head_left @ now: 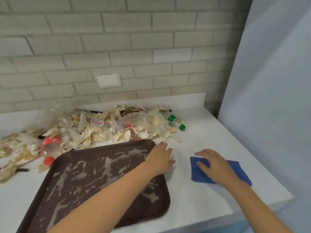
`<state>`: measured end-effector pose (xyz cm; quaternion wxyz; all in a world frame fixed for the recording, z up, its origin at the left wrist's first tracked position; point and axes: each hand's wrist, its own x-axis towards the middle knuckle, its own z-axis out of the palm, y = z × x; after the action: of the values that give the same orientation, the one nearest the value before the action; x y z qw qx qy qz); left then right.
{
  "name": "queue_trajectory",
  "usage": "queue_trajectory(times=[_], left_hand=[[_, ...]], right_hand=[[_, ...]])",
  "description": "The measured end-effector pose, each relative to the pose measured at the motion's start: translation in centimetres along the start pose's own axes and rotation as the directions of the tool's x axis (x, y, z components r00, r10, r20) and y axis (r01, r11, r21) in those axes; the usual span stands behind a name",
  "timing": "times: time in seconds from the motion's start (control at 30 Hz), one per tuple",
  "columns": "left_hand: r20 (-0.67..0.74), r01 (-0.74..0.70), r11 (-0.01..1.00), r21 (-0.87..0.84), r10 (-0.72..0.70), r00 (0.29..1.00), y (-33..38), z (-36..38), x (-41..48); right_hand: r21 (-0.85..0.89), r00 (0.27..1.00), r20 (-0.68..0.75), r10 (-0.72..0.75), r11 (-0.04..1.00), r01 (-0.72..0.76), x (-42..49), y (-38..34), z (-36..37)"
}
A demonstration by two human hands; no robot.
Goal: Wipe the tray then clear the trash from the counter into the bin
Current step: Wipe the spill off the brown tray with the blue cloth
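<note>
The left hand [161, 157], grip open and empty, rests on the right edge of the smeared brown plastic tray [80, 165], while the right hand [213, 165], grip flat, presses a blue cloth [239, 170] onto the white tabletop [202, 199].

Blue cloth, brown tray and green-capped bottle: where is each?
Blue cloth [196, 172], head view: its left part.
Brown tray [89, 157], head view: its smeared floor.
Green-capped bottle [171, 118], head view: its green label.

Spread across the white table [193, 207]: smeared brown tray [94, 174], blue cloth [198, 174] just beside it, heaped paper trash [94, 132] behind, with a red-capped bottle [50, 147] and a green-capped bottle [176, 122].
</note>
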<state>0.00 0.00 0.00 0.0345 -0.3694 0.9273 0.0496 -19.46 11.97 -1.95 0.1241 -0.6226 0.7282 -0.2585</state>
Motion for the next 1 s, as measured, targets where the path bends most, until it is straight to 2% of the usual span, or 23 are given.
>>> queue_trajectory(times=[0.1, 0.17, 0.23, 0.33, 0.4, 0.5, 0.53, 0.6, 0.7, 0.73, 0.77, 0.83, 0.87, 0.93, 1.0], left_hand=[[0.092, 0.013, 0.998, 0.054, -0.018, 0.996, 1.8, 1.5, 1.0], [0.141, 0.016, 0.999, 0.046, -0.023, 0.99, 2.9, 2.4, 1.8], [0.192, 0.018, 0.999, 0.047, -0.026, 0.981, 3.6, 3.4, 2.5], [0.276, 0.049, 0.997, 0.057, -0.063, 0.959, 4.2, 4.7, 3.1], [0.272, 0.108, 0.994, -0.004, -0.103, 0.957, 4.7, 4.6, 3.3], [0.159, 0.255, 0.942, -0.216, -0.224, 0.961, 6.2, 3.8, 3.7], [0.142, 0.322, 0.889, -0.326, -0.291, 0.946, 7.1, 3.7, 3.9], [0.205, 0.424, 0.749, -0.51, -0.372, 0.905, 9.0, 3.5, 4.1], [0.337, 0.461, 0.657, -0.597, -0.316, 0.887, 10.9, 3.3, 4.1], [0.35, 0.466, 0.59, -0.659, -0.308, 0.885, 11.1, 2.9, 4.1], [0.355, 0.458, 0.491, -0.741, -0.292, 0.888, 11.2, 2.4, 4.2], [0.355, 0.412, 0.256, -0.875, -0.241, 0.903, 11.3, 0.7, 3.7], [0.347, 0.386, 0.165, -0.907, -0.224, 0.911, 11.4, -0.3, 3.5], [0.325, 0.342, 0.041, -0.939, -0.228, 0.918, 11.1, -2.1, 2.8], [0.292, 0.29, -0.043, -0.956, -0.247, 0.924, 10.2, -4.0, 2.0]], right_hand=[[-0.133, 0.993, 0.024, 0.112, 0.985, -0.108, -2.1, 2.5, 0.0], [-0.16, 0.97, 0.079, 0.23, 0.963, -0.215, -3.2, 3.3, 0.0], [-0.212, 0.953, 0.162, 0.257, 0.952, -0.221, -3.7, 3.9, 0.4], [-0.292, 0.962, 0.174, 0.212, 0.944, -0.156, -4.2, 5.3, 1.7], [-0.288, 0.969, 0.14, 0.203, 0.945, -0.156, -4.3, 5.9, 2.1], [-0.262, 0.973, 0.105, 0.206, 0.95, -0.173, -4.1, 6.3, 2.2], [-0.236, 0.977, 0.072, 0.202, 0.955, -0.18, -4.1, 6.4, 2.3], [-0.189, 0.978, 0.026, 0.205, 0.962, -0.196, -4.0, 6.3, 2.3], [-0.163, 0.978, 0.014, 0.207, 0.966, -0.201, -4.1, 6.0, 2.4], [-0.147, 0.978, 0.016, 0.209, 0.968, -0.204, -4.3, 6.0, 2.4], [-0.106, 0.976, 0.025, 0.216, 0.971, -0.213, -4.4, 5.7, 2.2], [0.141, 0.971, 0.046, 0.233, 0.961, -0.237, -4.6, 4.5, 1.6], [0.324, 0.966, 0.053, 0.252, 0.911, -0.255, -4.6, 3.7, 1.2], [0.644, 0.946, 0.075, 0.315, 0.709, -0.288, -4.3, 1.8, 0.4], [0.812, 0.932, 0.084, 0.353, 0.518, -0.27, -3.5, 0.1, 0.0]])
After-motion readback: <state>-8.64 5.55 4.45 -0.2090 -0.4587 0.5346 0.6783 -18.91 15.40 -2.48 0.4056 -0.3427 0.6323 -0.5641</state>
